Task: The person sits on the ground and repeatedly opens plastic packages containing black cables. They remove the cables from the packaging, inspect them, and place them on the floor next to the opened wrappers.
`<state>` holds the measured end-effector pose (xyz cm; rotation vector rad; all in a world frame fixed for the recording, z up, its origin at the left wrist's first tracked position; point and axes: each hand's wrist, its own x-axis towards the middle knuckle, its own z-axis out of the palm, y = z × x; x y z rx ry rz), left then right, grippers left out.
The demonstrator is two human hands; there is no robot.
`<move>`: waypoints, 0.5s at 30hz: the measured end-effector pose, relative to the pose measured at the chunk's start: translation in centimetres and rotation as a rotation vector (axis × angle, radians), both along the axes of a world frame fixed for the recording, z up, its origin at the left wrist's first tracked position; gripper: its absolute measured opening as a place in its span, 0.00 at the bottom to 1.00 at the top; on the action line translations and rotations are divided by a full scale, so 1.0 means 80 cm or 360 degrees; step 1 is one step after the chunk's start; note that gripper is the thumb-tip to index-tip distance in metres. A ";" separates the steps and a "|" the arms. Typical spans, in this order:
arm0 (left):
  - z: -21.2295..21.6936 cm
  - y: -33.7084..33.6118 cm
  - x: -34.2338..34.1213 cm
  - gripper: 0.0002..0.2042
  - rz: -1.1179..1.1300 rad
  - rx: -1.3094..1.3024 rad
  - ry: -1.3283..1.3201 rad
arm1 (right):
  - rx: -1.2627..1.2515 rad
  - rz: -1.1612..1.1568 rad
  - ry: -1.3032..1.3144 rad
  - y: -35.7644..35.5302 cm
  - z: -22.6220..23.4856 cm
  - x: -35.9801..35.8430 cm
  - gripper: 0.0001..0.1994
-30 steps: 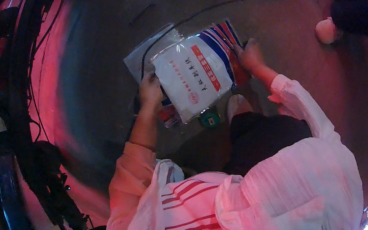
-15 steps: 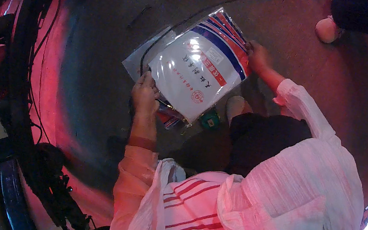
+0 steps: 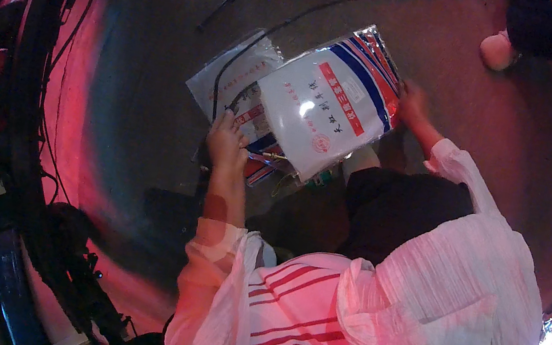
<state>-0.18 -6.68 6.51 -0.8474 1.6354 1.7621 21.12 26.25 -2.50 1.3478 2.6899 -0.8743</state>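
A clear plastic bag [image 3: 301, 114] with a white face and red and blue bands is held tilted above the floor. My right hand [image 3: 416, 109] is closed on its banded far-right edge. My left hand [image 3: 226, 140] is closed around a thin black hose [image 3: 219, 81], left of the bag and apart from it. A brass-coloured fitting [image 3: 273, 156] shows beside its fingers; what it joins is hidden. Under the raised bag, a second similar bag [image 3: 224, 67] lies on the floor, partly covered.
The hose curves across the dark floor toward the far right. A short dark rod [image 3: 215, 12] lies farther left. Close to my shoe is a green item [image 3: 320, 179], partly covered. Another person's shoe [image 3: 497, 50] stands at the far right. Dark machinery [image 3: 39, 131] runs along the left.
My right hand has moved the bag to the right, away from my left hand. More of the lower bag now shows. My left hand has shifted slightly right, still closed.
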 end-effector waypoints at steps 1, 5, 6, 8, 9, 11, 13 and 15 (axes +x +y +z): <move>-0.007 -0.005 0.000 0.06 0.0028 0.0051 0.0000 | -0.0020 -0.0031 -0.0056 0.002 -0.009 0.004 0.15; -0.008 -0.014 0.002 0.05 0.0110 0.0102 -0.0009 | -0.0134 -0.0167 0.0089 -0.005 -0.032 0.022 0.14; -0.002 -0.012 0.000 0.05 0.0119 0.0085 -0.0003 | -0.0065 -0.0142 0.0066 -0.003 -0.033 0.023 0.14; -0.002 -0.022 -0.004 0.06 -0.0147 0.0192 0.0079 | 0.0024 -0.0049 -0.0008 0.003 -0.032 0.031 0.14; 0.001 -0.022 -0.007 0.06 -0.0283 0.0252 0.0131 | 0.0049 0.0019 -0.0046 0.007 -0.030 0.033 0.14; 0.006 -0.015 -0.012 0.07 -0.0447 0.0188 0.0083 | 0.0142 0.0129 -0.0328 0.011 -0.030 0.036 0.13; 0.013 -0.008 -0.021 0.09 -0.0632 0.0162 0.0064 | 0.0280 0.0234 -0.0818 0.018 0.000 0.010 0.14; 0.013 -0.011 -0.027 0.12 -0.0868 0.0175 0.0083 | 0.0662 0.0452 -0.0195 -0.023 0.074 -0.067 0.17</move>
